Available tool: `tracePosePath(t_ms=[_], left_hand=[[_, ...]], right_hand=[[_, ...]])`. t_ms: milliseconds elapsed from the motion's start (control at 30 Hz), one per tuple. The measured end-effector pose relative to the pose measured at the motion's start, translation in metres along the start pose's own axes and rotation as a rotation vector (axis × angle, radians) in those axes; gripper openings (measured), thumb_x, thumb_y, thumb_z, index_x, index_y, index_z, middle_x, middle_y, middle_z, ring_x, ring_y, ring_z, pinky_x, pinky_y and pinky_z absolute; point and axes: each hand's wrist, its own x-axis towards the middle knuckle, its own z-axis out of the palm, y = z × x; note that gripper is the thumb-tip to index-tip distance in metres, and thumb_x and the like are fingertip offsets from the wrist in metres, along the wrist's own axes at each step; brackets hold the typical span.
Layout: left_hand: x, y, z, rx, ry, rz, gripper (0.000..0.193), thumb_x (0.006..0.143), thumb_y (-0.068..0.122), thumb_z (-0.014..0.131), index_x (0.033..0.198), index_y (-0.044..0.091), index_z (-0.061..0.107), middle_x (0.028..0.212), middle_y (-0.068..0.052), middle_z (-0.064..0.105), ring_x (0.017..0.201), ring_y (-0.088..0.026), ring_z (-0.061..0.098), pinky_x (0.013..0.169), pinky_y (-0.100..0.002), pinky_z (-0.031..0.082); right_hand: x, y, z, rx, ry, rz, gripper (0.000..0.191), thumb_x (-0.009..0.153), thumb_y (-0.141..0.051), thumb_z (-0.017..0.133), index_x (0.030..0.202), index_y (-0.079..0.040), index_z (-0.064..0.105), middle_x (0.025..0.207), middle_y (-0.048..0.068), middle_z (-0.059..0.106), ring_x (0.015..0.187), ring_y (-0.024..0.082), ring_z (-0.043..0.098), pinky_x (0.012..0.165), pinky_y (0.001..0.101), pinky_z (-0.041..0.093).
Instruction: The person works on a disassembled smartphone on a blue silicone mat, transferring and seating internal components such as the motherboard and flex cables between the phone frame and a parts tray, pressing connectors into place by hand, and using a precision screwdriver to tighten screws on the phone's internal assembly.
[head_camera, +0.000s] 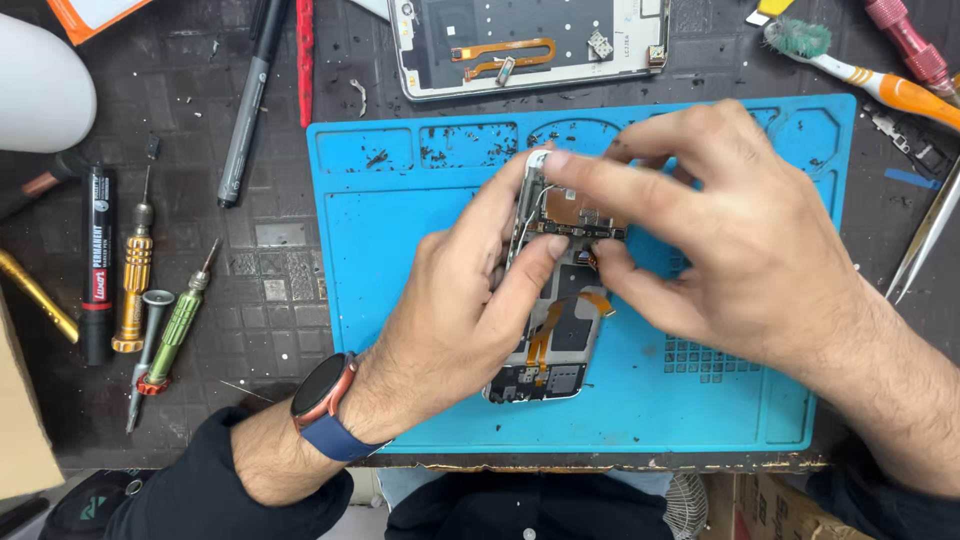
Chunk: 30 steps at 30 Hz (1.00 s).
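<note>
**A:** What do you have on the far left of your dark work table (280, 300)?

**B:** You have a black marker pen with a red band (97, 262) lying there. Just beside it is a gold metal screwdriver (133, 275). Next comes a thin grey screwdriver (145, 352), and then a green metal screwdriver (178, 325). A long grey and black pen (250, 100) lies higher up.

**A:** What is your left hand (470, 300) doing?

**B:** Your left hand is closed around the left side of the opened phone with its back cover off (553, 330). Your thumb presses on the middle of it. You wear a dark watch with a blue strap (325, 405) on that wrist.

**A:** Where is the phone?

**B:** It sits on the big blue rubber work mat (700, 400), near the middle. Its top end is lifted up in your fingers. Its bottom end is near the front edge of the mat. You can see an orange flat ribbon cable (545, 340) inside it.

**A:** And your right hand (740, 240)?

**B:** Your right hand comes from the right side. Its fingers pinch the top part of the phone, close to the little parts inside. I cannot tell just which small part they grip.

**A:** What is past the mat?

**B:** Above it lies a white phone frame with an orange cable (530, 45). On the far right are an orange and white toothbrush with green bristles (860, 72) and silver metal tweezers (925, 240).
</note>
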Motion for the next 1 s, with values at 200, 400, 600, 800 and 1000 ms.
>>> tracePosePath(t_ms=[200, 400, 600, 800, 1000], left_hand=[[0.0003, -0.0007, 0.0007, 0.034, -0.006, 0.008, 0.057, 0.103, 0.012, 0.059, 0.155, 0.002, 0.038, 0.075, -0.009, 0.065, 0.064, -0.010, 0.060, 0.055, -0.029, 0.050], [-0.0005, -0.0004, 0.0009, 0.022, -0.033, -0.028, 0.057, 0.104, 0.012, 0.059, 0.156, 0.003, 0.039, 0.072, -0.011, 0.063, 0.061, -0.011, 0.056, 0.053, -0.030, 0.047], [0.0000, 0.0009, 0.0017, 0.002, -0.015, 0.043, 0.055, 0.104, 0.010, 0.059, 0.154, 0.002, 0.040, 0.079, -0.007, 0.066, 0.066, -0.008, 0.060, 0.056, -0.028, 0.050], [-0.0001, 0.0027, 0.0002, -0.006, -0.029, 0.012, 0.056, 0.103, 0.010, 0.060, 0.155, 0.004, 0.039, 0.074, -0.006, 0.065, 0.065, -0.006, 0.059, 0.055, -0.027, 0.050], [-0.0011, 0.0025, -0.0002, -0.009, -0.039, 0.028, 0.055, 0.104, 0.009, 0.059, 0.156, 0.004, 0.039, 0.077, -0.007, 0.065, 0.066, -0.006, 0.058, 0.057, -0.028, 0.050]], right_hand=[[-0.0013, 0.0064, -0.0004, -0.003, -0.063, -0.040, 0.067, 0.074, -0.008, 0.081, 0.137, -0.022, 0.065, 0.113, 0.011, 0.060, 0.103, 0.031, 0.055, 0.083, 0.0408, 0.052], [-0.0029, 0.0091, -0.0004, 0.082, -0.125, -0.003, 0.062, 0.078, -0.008, 0.079, 0.136, -0.024, 0.064, 0.118, 0.013, 0.054, 0.106, 0.026, 0.054, 0.085, 0.0362, 0.055], [-0.0028, 0.0094, -0.0002, 0.001, -0.147, -0.050, 0.064, 0.079, -0.008, 0.079, 0.139, -0.023, 0.065, 0.116, 0.014, 0.053, 0.108, 0.030, 0.052, 0.086, 0.0365, 0.056], [-0.0026, 0.0087, -0.0015, 0.078, -0.148, -0.035, 0.056, 0.080, -0.009, 0.080, 0.132, -0.023, 0.066, 0.121, 0.014, 0.051, 0.114, 0.030, 0.050, 0.088, 0.0361, 0.056], [-0.0023, 0.0087, -0.0021, 0.074, -0.135, -0.047, 0.056, 0.079, -0.008, 0.080, 0.131, -0.023, 0.067, 0.127, 0.013, 0.052, 0.113, 0.031, 0.049, 0.090, 0.0365, 0.055]])
